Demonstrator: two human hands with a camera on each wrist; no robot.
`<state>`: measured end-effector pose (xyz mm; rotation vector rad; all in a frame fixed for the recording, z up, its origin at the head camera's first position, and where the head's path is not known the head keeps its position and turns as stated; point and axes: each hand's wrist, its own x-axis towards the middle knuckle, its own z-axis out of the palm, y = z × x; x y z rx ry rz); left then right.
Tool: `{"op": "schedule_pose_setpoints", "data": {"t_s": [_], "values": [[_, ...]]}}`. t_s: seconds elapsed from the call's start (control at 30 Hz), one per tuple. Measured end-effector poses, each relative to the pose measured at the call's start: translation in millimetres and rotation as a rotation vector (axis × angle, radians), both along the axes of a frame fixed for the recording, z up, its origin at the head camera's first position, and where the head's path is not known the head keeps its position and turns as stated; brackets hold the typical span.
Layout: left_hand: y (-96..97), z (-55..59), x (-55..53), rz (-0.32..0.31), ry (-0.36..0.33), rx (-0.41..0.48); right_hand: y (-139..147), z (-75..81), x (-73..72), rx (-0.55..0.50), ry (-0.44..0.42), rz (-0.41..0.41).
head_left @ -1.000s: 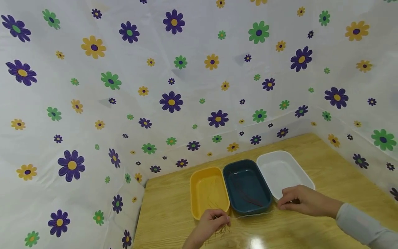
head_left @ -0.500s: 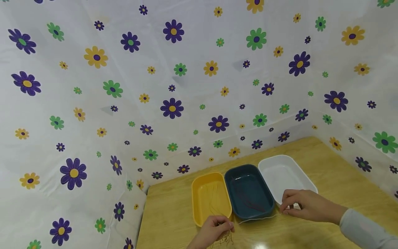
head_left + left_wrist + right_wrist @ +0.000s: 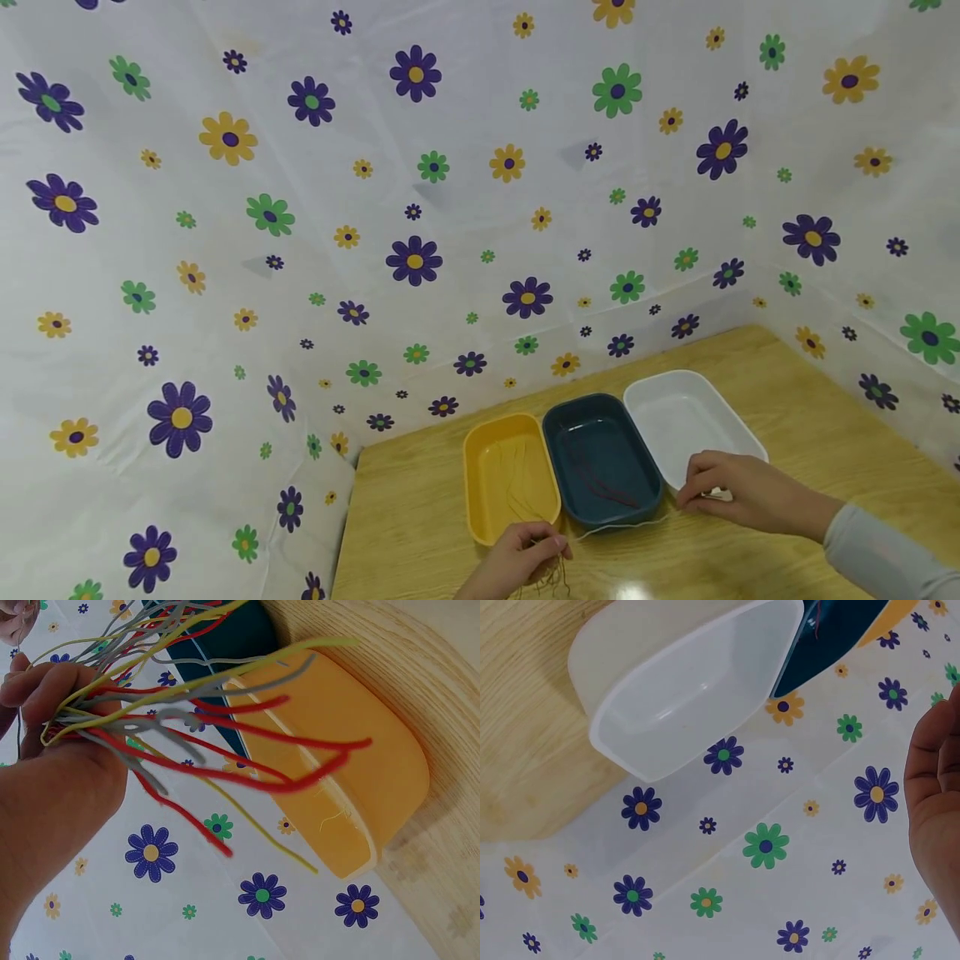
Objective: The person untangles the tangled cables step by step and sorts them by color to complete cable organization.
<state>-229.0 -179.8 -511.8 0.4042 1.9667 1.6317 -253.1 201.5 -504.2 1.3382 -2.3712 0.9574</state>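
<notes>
My left hand (image 3: 517, 554) grips a bundle of red, grey and yellow yarn strands (image 3: 217, 761), whose loose ends fan out over the yellow tray (image 3: 375, 742) in the left wrist view. One pale grey strand (image 3: 622, 526) runs from the left hand past the front of the dark teal tray (image 3: 651, 504) toward my right hand (image 3: 757, 493). That hand has its thumb and fingertips pinched together on the strand's far end, by the near edge of the white tray (image 3: 742, 425). In the right wrist view the right hand (image 3: 937, 780) shows only partly, its fingertips cut off.
Three trays stand side by side on the wooden table (image 3: 408, 500). Thin yellow strands (image 3: 513, 492) lie in the yellow tray, and red strands (image 3: 603, 486) in the teal one. A flower-printed white sheet (image 3: 450, 200) rises behind and at both sides.
Trays and hands sit slightly lower and further right in the head view, as the view has shifted. Both hands keep their hold, and the pale strand between them now shows more clearly.
</notes>
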Motion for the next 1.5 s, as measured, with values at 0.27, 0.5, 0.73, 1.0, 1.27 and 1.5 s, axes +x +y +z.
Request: {"op": "schedule_pose_setpoints", "data": {"t_s": [0.27,0.5,0.73,1.0,1.27,1.5], "values": [[-2.7,-0.2,1.5,0.026,0.012,0.045,11.5,1.3,-0.9,-0.005,-0.095,-0.025],[-4.1,-2.5,1.0,0.075,0.037,0.065,26.0,2.2,3.3,0.01,-0.094,-0.076],[-2.8,-4.4,-0.3,0.114,0.021,0.053,44.2,5.2,4.7,-0.005,-0.112,-0.159],[-6.5,-6.2,2.8,0.123,0.0,0.037,57.2,8.1,9.6,-0.002,-0.246,-0.418],[-12.4,-4.6,-0.8,0.092,0.018,0.066,72.6,12.9,6.9,0.054,-0.504,-0.647],[-11.1,-3.1,2.4,0.144,-0.031,0.052,86.9,-2.3,-7.0,0.149,-0.588,-0.746]]}}
